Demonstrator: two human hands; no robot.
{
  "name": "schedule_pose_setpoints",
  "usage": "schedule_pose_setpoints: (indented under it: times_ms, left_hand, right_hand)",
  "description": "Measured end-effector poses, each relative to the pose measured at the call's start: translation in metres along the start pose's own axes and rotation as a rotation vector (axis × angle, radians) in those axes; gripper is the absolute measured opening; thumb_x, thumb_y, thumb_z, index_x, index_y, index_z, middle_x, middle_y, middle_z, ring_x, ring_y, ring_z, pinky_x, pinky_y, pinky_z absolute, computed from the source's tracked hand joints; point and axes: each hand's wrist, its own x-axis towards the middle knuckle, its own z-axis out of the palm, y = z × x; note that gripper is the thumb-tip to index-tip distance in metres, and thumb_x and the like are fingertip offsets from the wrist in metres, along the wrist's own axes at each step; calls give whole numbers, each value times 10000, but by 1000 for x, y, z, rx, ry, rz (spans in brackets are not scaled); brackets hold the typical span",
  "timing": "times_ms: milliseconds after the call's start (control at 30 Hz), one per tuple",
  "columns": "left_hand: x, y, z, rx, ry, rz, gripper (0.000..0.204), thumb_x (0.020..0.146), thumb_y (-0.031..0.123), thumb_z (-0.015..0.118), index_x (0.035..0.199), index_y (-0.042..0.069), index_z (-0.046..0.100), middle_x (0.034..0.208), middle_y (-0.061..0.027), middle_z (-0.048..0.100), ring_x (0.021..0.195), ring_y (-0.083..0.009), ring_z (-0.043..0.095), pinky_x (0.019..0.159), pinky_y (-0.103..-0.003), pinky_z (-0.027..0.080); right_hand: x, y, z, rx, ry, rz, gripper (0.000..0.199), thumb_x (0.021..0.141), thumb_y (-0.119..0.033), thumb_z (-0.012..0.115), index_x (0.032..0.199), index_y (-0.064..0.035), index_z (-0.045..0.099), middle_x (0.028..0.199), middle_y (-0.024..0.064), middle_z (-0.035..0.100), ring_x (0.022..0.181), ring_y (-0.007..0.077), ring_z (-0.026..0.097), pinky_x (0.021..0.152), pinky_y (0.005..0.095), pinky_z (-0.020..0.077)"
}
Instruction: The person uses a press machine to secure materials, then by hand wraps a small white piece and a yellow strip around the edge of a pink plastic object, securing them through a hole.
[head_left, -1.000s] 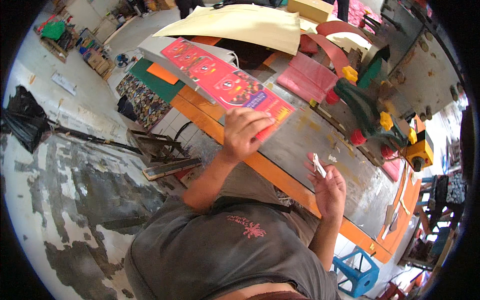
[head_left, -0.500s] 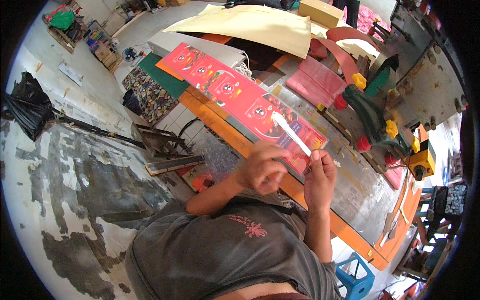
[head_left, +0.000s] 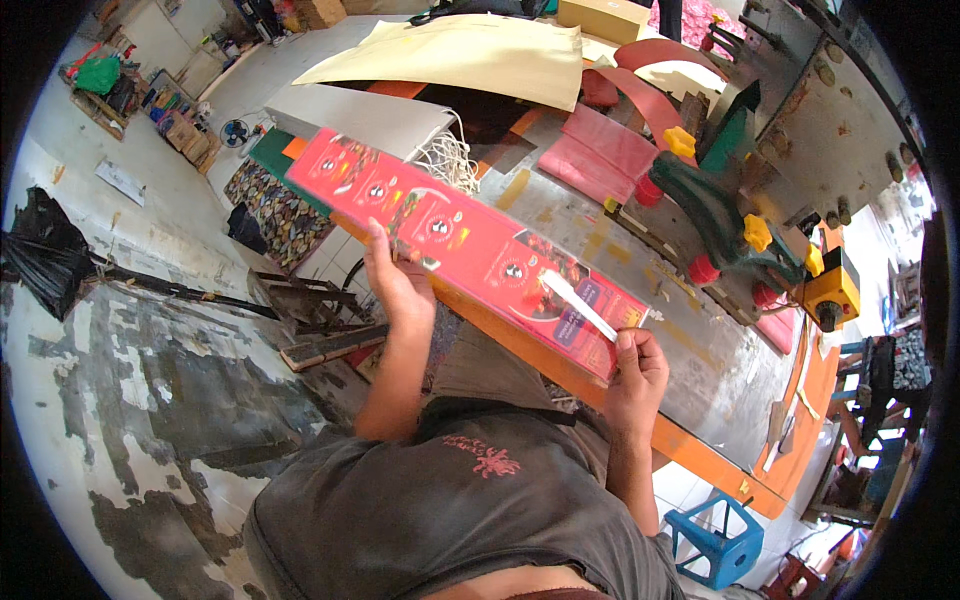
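A long red printed strip (head_left: pixel 463 238), which looks like a stack of plastic packaging, lies slantwise over the near edge of the worktable (head_left: pixel 700 415). My left hand (head_left: pixel 402 292) is at its near long edge, thumb up and the other fingers partly hidden beneath, gripping that edge. My right hand (head_left: pixel 638 372) pinches the strip's right end between thumb and fingers. The same pinch holds a narrow white strip (head_left: pixel 580 306), which lies across the red print and points up and left.
A dark green machine arm (head_left: pixel 700 205) with yellow knobs stands at the right, beside a yellow box (head_left: pixel 832 302). Behind lie pink sheets (head_left: pixel 598 155), a bundle of white cord (head_left: pixel 447 160) and a large cream sheet (head_left: pixel 450 60). A blue stool (head_left: pixel 715 540) stands lower right.
My left hand has moved left, from near my right hand to the near edge of the red strip, and has taken hold there. My right hand keeps its pinch. The view has turned slightly.
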Motion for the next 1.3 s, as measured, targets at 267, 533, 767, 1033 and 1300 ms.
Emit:
schedule_pose_setpoints:
  times_ms: [267,533,767,1033,1300]
  left_hand:
    - [28,29,-12,149,74,-46,494,1073,435,638,1383,51,622,1236,-114,730,1063,-278,747,918,-490,635]
    - [54,106,38,260,-286,237,516,1051,256,673,1481,-1,547,1317,-128,689,1193,-248,690,1025,-437,567]
    - [49,95,50,598,-873,197,346,1020,124,706,1322,-44,680,1231,-81,738,1076,-131,677,997,-330,526]
    - [-19,38,79,707,-1109,-177,262,1015,68,731,1259,-19,692,1145,-66,763,1023,-97,696,895,-281,566]
    - [-49,-2,99,806,-1320,-260,317,1009,62,736,1290,-16,612,1065,-84,776,934,-82,704,829,-272,576]
  right_hand:
    - [-20,-12,-44,-58,-204,239,173,1084,-189,674,979,-55,644,935,-29,635,819,51,575,753,233,522]
    - [-1,-32,-65,25,6,-40,228,1104,-237,647,1078,-13,679,1120,114,746,917,163,738,746,298,588]
    - [0,-51,-55,-4,37,-204,217,1104,-246,643,1050,-40,604,1007,140,755,784,148,688,674,285,555]
    - [-14,-61,-71,60,24,-400,190,1107,-193,615,1032,-26,564,955,186,722,673,166,653,580,272,528]
    - [-1,-92,-57,-108,130,-463,120,1096,-109,642,1056,-3,601,979,157,769,745,110,674,666,254,551]
